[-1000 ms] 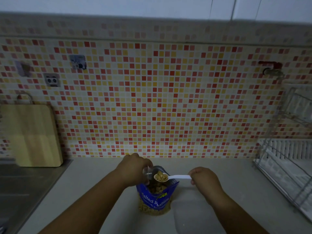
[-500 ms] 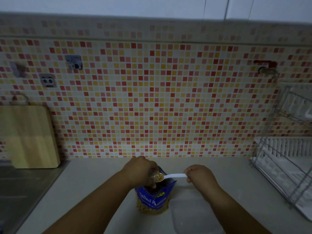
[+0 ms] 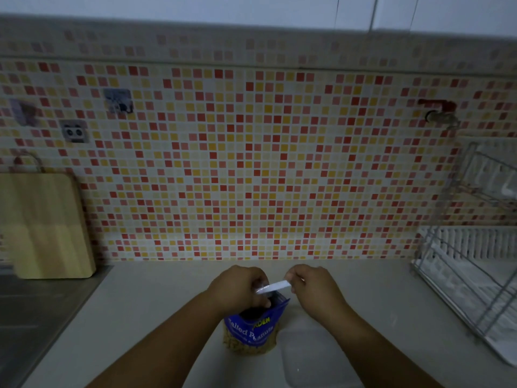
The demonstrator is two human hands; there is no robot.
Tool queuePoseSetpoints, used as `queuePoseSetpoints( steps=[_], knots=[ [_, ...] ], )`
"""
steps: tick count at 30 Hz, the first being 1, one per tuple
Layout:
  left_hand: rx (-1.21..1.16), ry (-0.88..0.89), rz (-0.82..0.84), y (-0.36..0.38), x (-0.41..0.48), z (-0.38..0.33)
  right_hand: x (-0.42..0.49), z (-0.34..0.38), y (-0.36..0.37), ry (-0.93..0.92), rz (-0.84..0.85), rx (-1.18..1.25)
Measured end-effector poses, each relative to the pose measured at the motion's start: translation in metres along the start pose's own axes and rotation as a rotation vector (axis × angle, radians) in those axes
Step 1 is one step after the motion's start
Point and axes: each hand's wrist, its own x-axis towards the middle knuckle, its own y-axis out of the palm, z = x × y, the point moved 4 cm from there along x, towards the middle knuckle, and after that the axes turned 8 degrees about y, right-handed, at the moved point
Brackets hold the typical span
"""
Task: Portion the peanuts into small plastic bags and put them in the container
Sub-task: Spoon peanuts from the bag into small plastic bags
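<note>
A blue bag of salted peanuts [image 3: 253, 330] stands open on the counter in front of me. My left hand [image 3: 237, 289] is closed just above its mouth, pinching what looks like a small clear plastic bag, mostly hidden by the fingers. My right hand [image 3: 313, 289] grips the handle of a white plastic spoon [image 3: 275, 286]. The spoon is tilted, with its bowl end against my left fingers; no peanuts show on it. A clear plastic container [image 3: 310, 357] lies on the counter just right of the peanut bag, below my right forearm.
A wooden cutting board [image 3: 47, 225] leans on the mosaic-tiled wall at the left, above a steel sink [image 3: 30, 317]. A wire dish rack [image 3: 472, 275] occupies the counter's right end. The pale counter [image 3: 156, 292] runs between them.
The spoon, which carried peanuts over the bag's mouth, has moved left and tipped into my left hand's grip; the peanuts are out of sight. Both hands drew closer together.
</note>
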Motion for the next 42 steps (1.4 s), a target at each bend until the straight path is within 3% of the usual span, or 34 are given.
queuePoseSetpoints(
  steps=[4, 7, 9, 12, 16, 22, 26, 33, 42],
  knots=[
    [-0.228, 0.028, -0.151, -0.003, -0.003, 0.005, -0.009, 0.016, -0.015, -0.474, -0.383, -0.362],
    [-0.372, 0.025, -0.26, -0.01, -0.009, 0.009, -0.02, 0.022, -0.028, -0.699, -0.541, -0.437],
    [-0.462, -0.003, -0.317, -0.014, -0.013, 0.015, -0.023, 0.023, -0.041, -0.695, -0.642, -0.411],
    [-0.641, -0.058, -0.361, -0.018, -0.019, 0.024, -0.02, 0.019, -0.056, -0.483, -0.694, -0.328],
    [-0.885, -0.069, -0.437, -0.025, -0.028, 0.029, -0.01, 0.013, -0.045, -0.304, -0.611, -0.348],
    [-1.032, -0.047, -0.461, -0.031, -0.036, 0.026, -0.011, 0.032, 0.019, -0.464, -0.22, -0.646],
    [-1.046, -0.066, -0.433, -0.027, -0.04, 0.028, -0.008, 0.039, 0.052, -0.399, -0.079, -0.664],
    [-1.046, -0.165, -0.404, -0.007, -0.044, 0.041, 0.008, 0.016, 0.083, 0.097, 0.219, -0.446],
    [-1.096, -0.177, -0.426, -0.015, -0.045, 0.041, 0.018, -0.006, 0.065, 0.248, 0.132, -0.295]
  ],
)
